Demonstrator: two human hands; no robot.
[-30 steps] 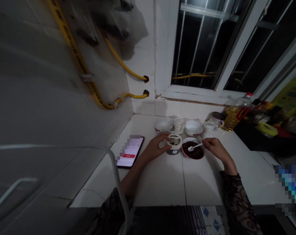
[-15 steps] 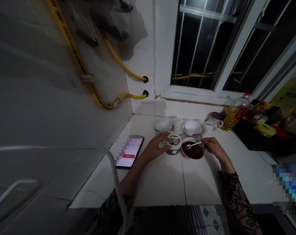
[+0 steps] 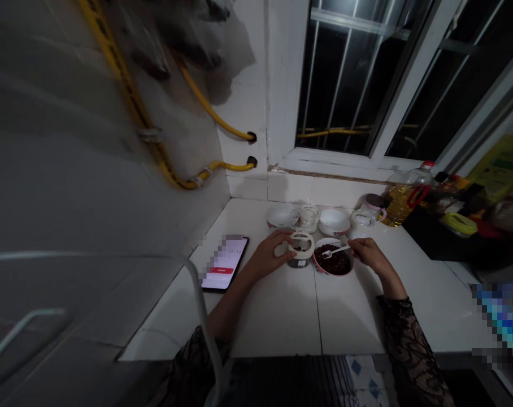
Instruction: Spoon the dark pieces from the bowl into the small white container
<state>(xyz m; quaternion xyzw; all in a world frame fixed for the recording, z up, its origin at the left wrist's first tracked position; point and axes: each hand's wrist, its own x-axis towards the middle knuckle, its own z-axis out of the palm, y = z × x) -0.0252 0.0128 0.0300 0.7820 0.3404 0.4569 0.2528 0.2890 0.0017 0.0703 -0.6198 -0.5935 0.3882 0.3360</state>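
My left hand (image 3: 270,256) is wrapped round a small jar (image 3: 300,249) with a white rim and dark contents on the white tiled counter. My right hand (image 3: 368,252) pinches the handle of a white plastic spoon (image 3: 335,250), whose bowl hovers over a pink-rimmed bowl (image 3: 333,260) of dark red beans right of the jar. Jar and bowl stand side by side, touching or nearly so.
Behind stand two white bowls (image 3: 334,220), small glass jars (image 3: 309,216), a pink-lidded cup (image 3: 373,204) and an oil bottle (image 3: 404,195). A lit phone (image 3: 224,263) lies to the left. Yellow gas hoses (image 3: 216,113) run along the wall; a dark stove area (image 3: 451,237) is to the right.
The spoon has lifted slightly from the beans and sits higher over the bowl. My left hand stays on the jar.
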